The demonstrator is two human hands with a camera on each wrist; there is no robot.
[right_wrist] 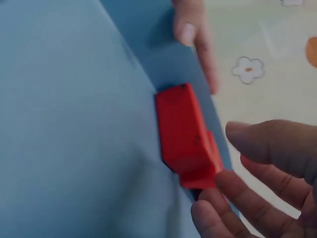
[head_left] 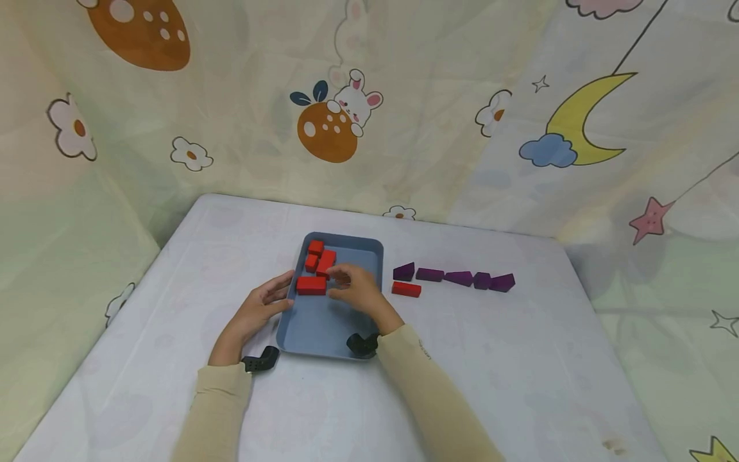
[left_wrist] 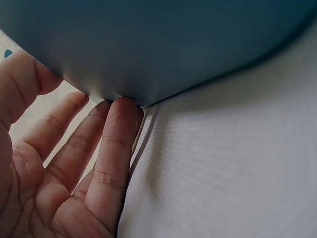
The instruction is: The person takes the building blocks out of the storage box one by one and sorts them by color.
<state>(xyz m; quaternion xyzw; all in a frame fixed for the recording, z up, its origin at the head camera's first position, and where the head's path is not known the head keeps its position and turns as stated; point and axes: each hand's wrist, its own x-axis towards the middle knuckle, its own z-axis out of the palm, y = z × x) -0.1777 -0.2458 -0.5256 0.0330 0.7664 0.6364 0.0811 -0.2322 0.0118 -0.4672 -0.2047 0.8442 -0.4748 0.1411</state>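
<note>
Tray (head_left: 329, 327) on the counter (head_left: 491, 359), mid-frame. Red blocks (head_left: 312, 286) sit in its upper left part, close together; lowest one lies lengthwise near the left wall. One loose red block (head_left: 407, 289) on the counter, right of the tray, just below the left end of a row of purple blocks (head_left: 458, 278).

Left hand (head_left: 256, 311): at the tray's left side, fingers extended, tips against the outer wall; thumb spread apart, at the rim. Right hand (head_left: 358, 289): above the tray, beside the red blocks. Fingers lightly bent, thumb well apart, nothing seen between them; whether a fingertip touches a block, cannot tell.

Step in hand (judged): placing or adjusting red blocks in the tray while the left hand steadies it. Next move, if the loose red block is wanted, calls for lifting the right hand over the right wall, then narrowing the fingers on that block without knocking the purple row just above it.

Edges: raised wall all round the tray; the right wrist camera (head_left: 360, 345) appears over its lower right corner and could catch there. Open room: tray's lower half, and the counter at right below the row.
</note>
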